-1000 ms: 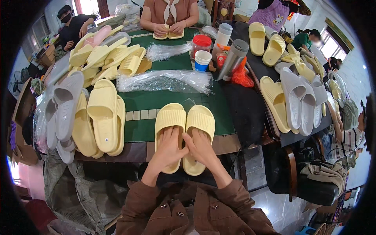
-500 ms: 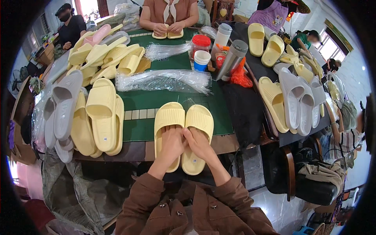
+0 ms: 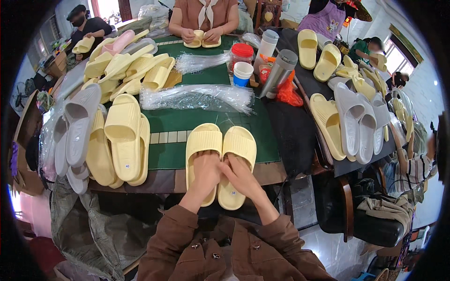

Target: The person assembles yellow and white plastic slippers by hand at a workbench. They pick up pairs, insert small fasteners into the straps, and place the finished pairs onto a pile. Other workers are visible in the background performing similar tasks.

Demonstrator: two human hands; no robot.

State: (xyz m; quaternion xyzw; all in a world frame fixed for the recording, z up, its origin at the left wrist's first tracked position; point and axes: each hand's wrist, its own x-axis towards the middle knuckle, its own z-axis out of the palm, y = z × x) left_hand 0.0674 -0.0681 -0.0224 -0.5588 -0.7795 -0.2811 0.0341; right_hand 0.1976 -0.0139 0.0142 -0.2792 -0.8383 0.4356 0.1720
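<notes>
A pair of pale yellow slide slippers stands side by side at the near table edge, toes away from me: the left slipper [image 3: 205, 136] and the right slipper [image 3: 241, 141]. My left hand [image 3: 206, 172] reaches under the left slipper's strap with its fingers curled and their tips hidden. Beside it, my right hand [image 3: 241, 175] has its fingers tucked under the right slipper's strap, its thumb against my left hand. Both hands look closed between the inner sides of the straps. What they pinch is hidden. A faint clear strand [image 3: 229, 121] shows just beyond the toes.
Bundled clear plastic ties [image 3: 199, 99] lie beyond the slippers on the green mat [image 3: 164, 122]. Yellow and grey slippers [image 3: 123, 136] are piled left, more [image 3: 349, 117] right. A red-lidded jar [image 3: 241, 57], paper cup [image 3: 242, 74] and steel flask [image 3: 280, 70] stand behind. Co-workers sit around.
My right hand's fingers have shifted slightly under the strap, and its thumb sits lower. A far-left co-worker now holds up a yellow slipper. The view has shifted slightly.
</notes>
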